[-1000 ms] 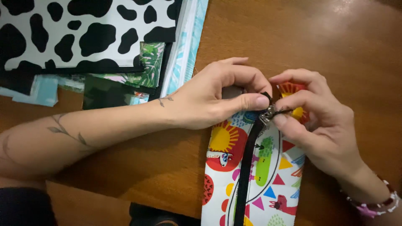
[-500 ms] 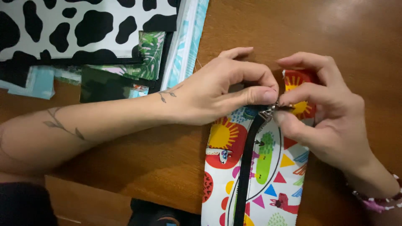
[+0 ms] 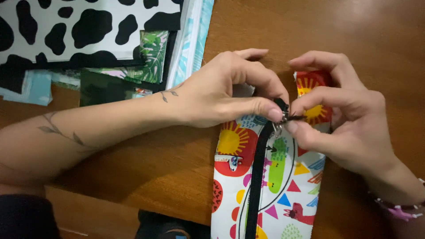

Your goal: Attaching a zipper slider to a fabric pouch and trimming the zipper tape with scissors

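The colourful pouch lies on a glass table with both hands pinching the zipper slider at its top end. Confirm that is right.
Not quite: the table is brown wood, not glass, as the head view shows. The rest holds: the left hand and the right hand both pinch the zipper slider at the top end of the colourful pouch.

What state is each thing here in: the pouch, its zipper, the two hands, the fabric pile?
Pouch: flat on the wooden table, far end held by both hands.
Zipper: closed along the part that shows.
Zipper pull: at the far end, pinched between fingertips.
Left hand: gripping the pouch at the pull.
Right hand: pinching at the pull.
Fabric pile: stacked, untouched, upper left.
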